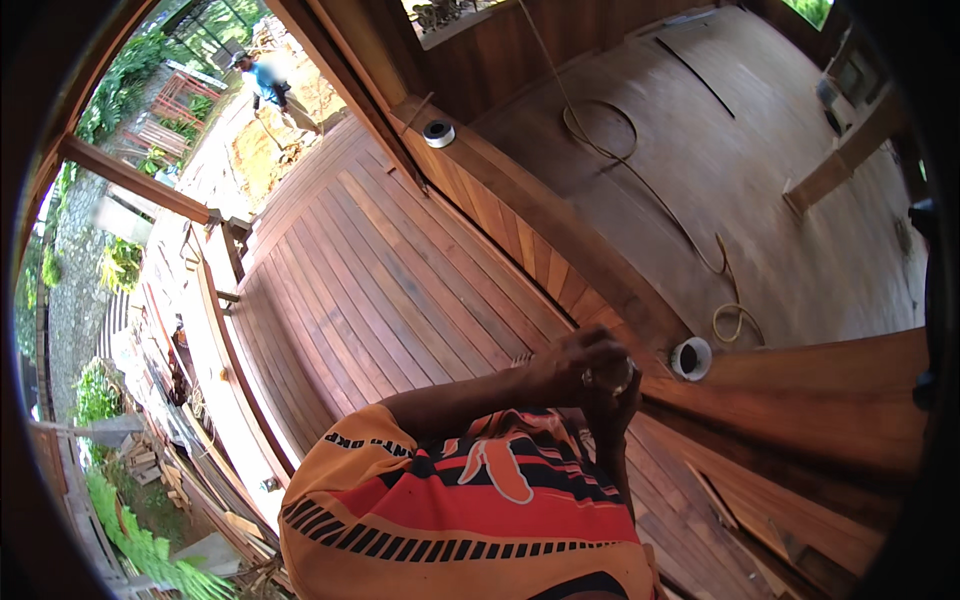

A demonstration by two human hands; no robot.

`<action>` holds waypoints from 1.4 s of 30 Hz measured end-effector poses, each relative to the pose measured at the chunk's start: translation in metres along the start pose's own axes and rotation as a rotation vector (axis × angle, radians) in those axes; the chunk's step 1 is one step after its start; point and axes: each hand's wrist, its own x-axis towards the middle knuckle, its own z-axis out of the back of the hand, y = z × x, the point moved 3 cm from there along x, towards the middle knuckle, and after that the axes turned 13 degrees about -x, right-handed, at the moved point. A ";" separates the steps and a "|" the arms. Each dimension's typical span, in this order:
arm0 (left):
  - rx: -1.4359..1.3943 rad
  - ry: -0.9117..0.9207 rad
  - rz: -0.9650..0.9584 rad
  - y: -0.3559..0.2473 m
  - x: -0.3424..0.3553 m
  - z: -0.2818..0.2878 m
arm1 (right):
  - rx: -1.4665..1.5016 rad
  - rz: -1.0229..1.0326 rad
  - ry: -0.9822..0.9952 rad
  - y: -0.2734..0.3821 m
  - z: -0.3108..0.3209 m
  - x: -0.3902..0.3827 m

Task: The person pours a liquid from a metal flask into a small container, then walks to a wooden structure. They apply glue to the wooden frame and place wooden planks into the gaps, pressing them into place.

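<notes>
My left hand point(572, 366) and my right hand point(612, 405) are close together in front of my chest, over the deck beside a wooden ledge. Both have curled fingers. A small, roundish, shiny thing point(626, 374) shows at the fingers, too blurred to name. Just right of my hands, a white round container point(690, 358) with a dark inside sits on the ledge. Behind my left forearm, a small ridged thing point(522, 358) pokes out; its kind is unclear.
A second white round container point(438, 133) stands farther along the wooden ledge point(560, 215). Beyond it, a hose or cable point(690, 238) lies looped on a pale floor. The plank deck point(400, 270) stretches ahead to a person point(268, 85) outside. Stacked lumber point(205, 440) lies left, past a railing point(235, 360).
</notes>
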 end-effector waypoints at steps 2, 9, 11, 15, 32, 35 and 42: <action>0.124 -0.123 0.054 0.006 0.003 0.015 | 0.050 -0.017 -0.014 0.002 -0.014 0.008; 0.097 0.119 0.252 0.009 0.025 0.026 | -0.239 -0.002 -0.015 -0.003 -0.012 0.017; 0.033 0.242 0.103 0.009 0.033 0.025 | -0.187 -0.083 0.040 -0.007 -0.007 0.017; 0.055 0.518 -0.031 0.019 0.043 0.012 | -0.294 -0.022 0.110 -0.017 -0.001 0.011; -0.458 -0.281 0.730 0.089 0.030 0.015 | -0.160 0.019 0.134 -0.063 0.050 0.013; -0.677 -0.263 0.739 0.137 0.024 -0.009 | -0.209 0.003 0.132 -0.066 0.062 0.014; 0.145 -0.201 0.392 0.253 0.041 -0.086 | -0.227 0.011 0.124 -0.062 0.088 0.008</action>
